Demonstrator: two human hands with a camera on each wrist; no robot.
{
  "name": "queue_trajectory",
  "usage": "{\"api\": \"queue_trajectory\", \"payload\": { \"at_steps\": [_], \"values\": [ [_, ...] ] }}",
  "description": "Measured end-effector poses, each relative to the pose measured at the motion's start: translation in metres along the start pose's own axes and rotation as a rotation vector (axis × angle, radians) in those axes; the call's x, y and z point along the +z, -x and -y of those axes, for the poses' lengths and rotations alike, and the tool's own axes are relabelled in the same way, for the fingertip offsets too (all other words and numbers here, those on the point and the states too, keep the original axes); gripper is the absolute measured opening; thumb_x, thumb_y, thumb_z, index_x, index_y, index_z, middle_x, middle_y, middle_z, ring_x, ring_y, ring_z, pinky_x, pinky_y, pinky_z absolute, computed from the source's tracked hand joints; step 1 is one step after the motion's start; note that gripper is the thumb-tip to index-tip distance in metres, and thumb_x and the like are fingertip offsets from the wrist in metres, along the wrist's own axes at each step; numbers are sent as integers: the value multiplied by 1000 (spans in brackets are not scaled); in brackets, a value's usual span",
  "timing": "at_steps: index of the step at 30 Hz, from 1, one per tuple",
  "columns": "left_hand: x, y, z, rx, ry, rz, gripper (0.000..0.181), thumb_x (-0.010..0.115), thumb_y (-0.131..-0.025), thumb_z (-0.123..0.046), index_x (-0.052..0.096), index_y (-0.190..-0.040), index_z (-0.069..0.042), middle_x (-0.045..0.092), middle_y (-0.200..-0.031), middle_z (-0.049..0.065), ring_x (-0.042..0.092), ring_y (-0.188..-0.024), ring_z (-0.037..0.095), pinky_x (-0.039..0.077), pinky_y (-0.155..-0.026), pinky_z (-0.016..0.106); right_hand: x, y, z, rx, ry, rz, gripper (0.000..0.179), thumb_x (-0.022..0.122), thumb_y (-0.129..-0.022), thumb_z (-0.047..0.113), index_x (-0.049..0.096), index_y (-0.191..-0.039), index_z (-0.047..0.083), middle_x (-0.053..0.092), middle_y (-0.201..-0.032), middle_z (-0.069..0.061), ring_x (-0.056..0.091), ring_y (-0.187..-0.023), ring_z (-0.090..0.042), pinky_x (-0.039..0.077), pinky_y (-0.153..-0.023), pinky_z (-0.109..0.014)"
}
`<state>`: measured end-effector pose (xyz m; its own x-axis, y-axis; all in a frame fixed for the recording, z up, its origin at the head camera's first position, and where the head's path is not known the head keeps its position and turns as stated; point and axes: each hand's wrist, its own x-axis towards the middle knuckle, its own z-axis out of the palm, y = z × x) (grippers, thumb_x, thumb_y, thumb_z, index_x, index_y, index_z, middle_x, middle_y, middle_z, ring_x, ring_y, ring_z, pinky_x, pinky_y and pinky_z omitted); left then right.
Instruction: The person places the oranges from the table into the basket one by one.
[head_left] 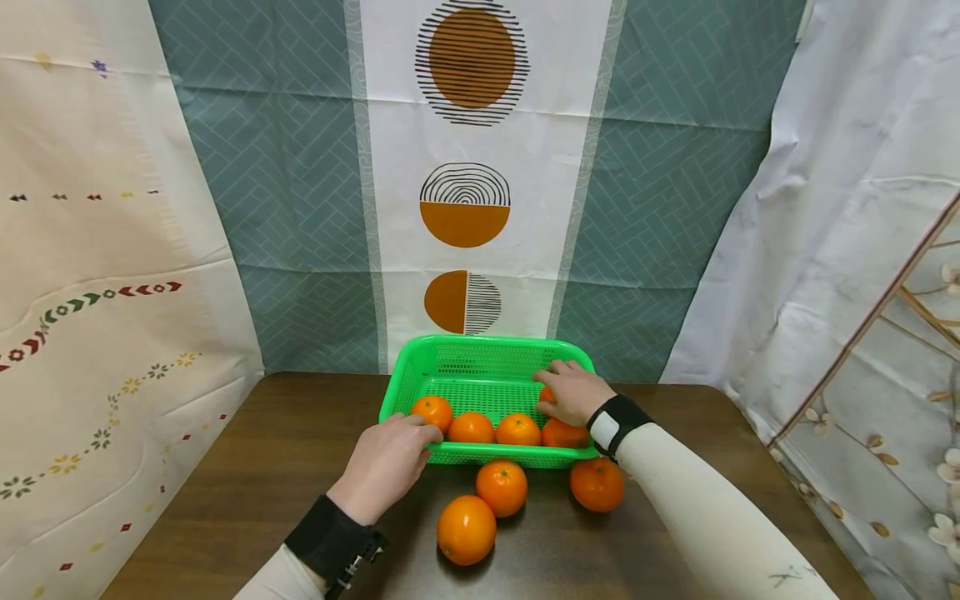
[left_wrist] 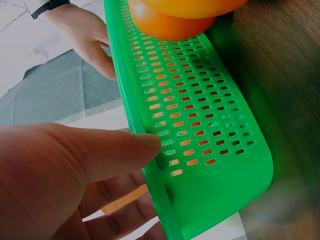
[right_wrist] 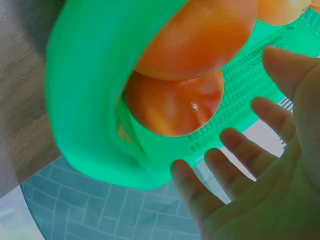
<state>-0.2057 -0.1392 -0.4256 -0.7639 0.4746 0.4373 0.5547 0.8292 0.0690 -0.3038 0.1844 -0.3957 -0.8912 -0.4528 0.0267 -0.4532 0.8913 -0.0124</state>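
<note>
A green plastic basket (head_left: 487, 454) holds several oranges, most of them in a row along its front wall. My left hand (head_left: 386, 462) grips the basket's front left rim, thumb outside and fingers inside, close to the leftmost orange (head_left: 432, 412). Over the basket's right end hovers my right hand (head_left: 576, 393), fingers spread apart with nothing in them. Just past its fingertips, an orange (right_wrist: 175, 105) lies against the basket's end wall in the right wrist view, partly hidden by another orange (right_wrist: 205, 40).
Three oranges are outside the basket on the dark wooden table (head_left: 300, 450): one orange (head_left: 502, 487) by the front wall, a nearer orange (head_left: 467, 530), and a third orange (head_left: 597, 484) below my right wrist. Patterned cloths (head_left: 307, 208) hang behind and beside the table.
</note>
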Motion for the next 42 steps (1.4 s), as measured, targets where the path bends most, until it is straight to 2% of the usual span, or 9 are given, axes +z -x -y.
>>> {"api": "queue_trajectory", "payload": {
  "at_steps": [5, 15, 27, 42],
  "values": [
    [0, 0, 0, -4, 3, 4, 25, 94, -84, -4, 78, -92, -21, 62, -82, -8, 56, -75, 19, 50, -61, 32, 0, 1, 1, -5, 7, -11, 56, 76, -106, 38, 63, -153, 10, 59, -152, -21, 57, -136, -40, 51, -112, -55],
    [-1, -2, 0, -3, 6, 16, 23, 94, -85, -5, 78, -92, -20, 62, -83, -7, 56, -75, 19, 51, -62, 32, -3, 8, -2, -25, 9, -26, 61, 71, -108, 45, 61, -155, 9, 54, -159, -24, 51, -146, -45, 47, -117, -60],
    [0, -1, 1, -7, 5, 16, 22, 94, -86, -6, 78, -93, -20, 61, -82, -7, 55, -74, 18, 50, -61, 31, -9, 24, 0, -65, -5, -86, 61, 70, -108, 47, 61, -155, 8, 53, -160, -25, 51, -147, -46, 47, -114, -65],
    [0, -1, 1, -8, 5, 14, 23, 94, -85, -6, 79, -95, -20, 64, -85, -6, 57, -76, 19, 50, -61, 32, -7, 44, 8, -136, 46, -228, 62, 75, -105, 46, 64, -153, 9, 58, -155, -25, 57, -142, -46, 51, -110, -65]
  ]
}}
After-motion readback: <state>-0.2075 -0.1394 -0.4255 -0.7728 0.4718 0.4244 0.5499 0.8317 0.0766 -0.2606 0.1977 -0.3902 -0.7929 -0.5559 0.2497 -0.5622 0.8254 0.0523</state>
